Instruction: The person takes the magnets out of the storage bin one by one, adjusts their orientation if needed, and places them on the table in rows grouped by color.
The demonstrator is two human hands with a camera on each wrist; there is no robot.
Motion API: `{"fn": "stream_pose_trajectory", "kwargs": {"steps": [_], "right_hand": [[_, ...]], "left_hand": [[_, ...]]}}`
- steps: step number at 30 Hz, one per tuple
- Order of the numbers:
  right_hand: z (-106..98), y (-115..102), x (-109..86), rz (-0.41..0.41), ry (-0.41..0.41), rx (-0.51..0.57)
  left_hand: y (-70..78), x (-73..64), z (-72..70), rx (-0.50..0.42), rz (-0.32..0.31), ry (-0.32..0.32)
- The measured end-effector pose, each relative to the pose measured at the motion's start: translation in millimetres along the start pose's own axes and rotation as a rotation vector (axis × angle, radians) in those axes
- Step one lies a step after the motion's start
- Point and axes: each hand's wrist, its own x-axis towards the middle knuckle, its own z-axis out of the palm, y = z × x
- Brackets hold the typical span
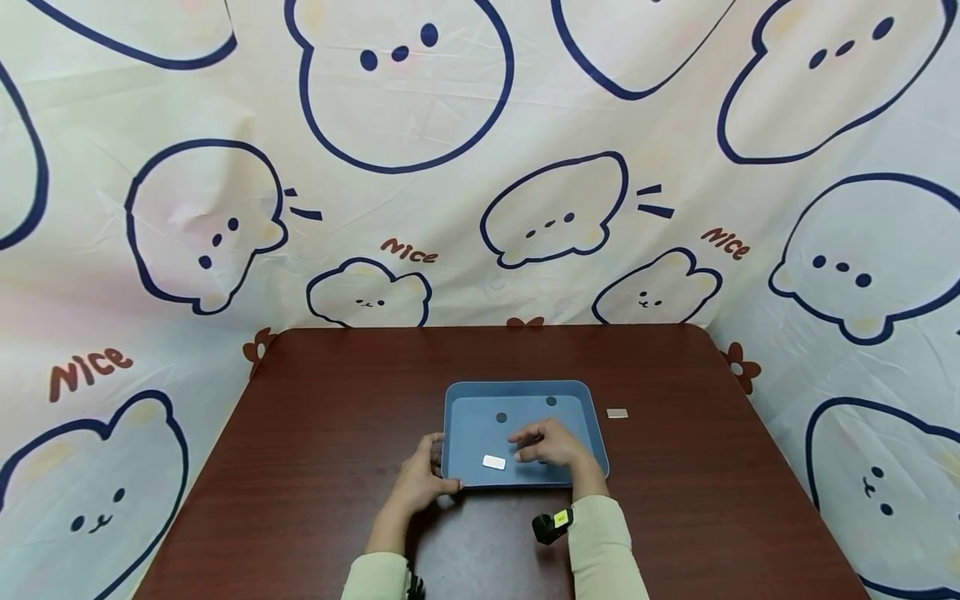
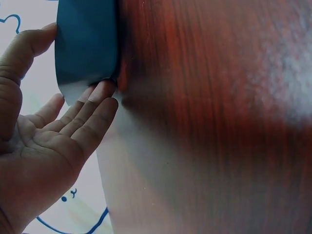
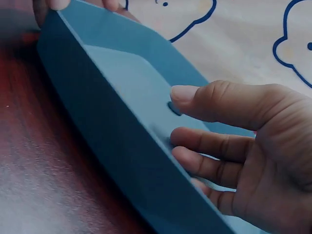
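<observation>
A shallow blue tray [image 1: 525, 388] rests on the table. At its near left corner my left hand [image 1: 420, 477] grips it, thumb at the front wall and fingers along the left side; the left wrist view shows those fingertips [image 2: 105, 90] against the tray's wall. Over the tray's right half hovers my right hand [image 1: 551, 444], fingers apart and slightly bent, with nothing held between them. Inside lie a white rectangular piece [image 1: 493, 462] and dark round discs [image 1: 502, 417], one partly hidden below the right hand. Close behind the right thumb a disc [image 3: 174, 108] shows.
Right of the tray, a second small pale rectangular piece [image 1: 617, 413] lies on the brown table [image 1: 337, 400]. A cloth [image 1: 450, 208] printed with bear outlines hangs behind the table and along both sides. A black device [image 1: 551, 527] is strapped to the right wrist.
</observation>
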Motion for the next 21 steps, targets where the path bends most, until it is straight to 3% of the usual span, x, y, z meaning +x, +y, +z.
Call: {"fn": "stream_pose_trajectory", "kwargs": {"steps": [21], "right_hand": [[22, -3, 16.8, 0.056, -0.037, -0.044]], "left_hand": [[1.9, 0.2, -1.0, -0.034, -0.041, -0.027]]}}
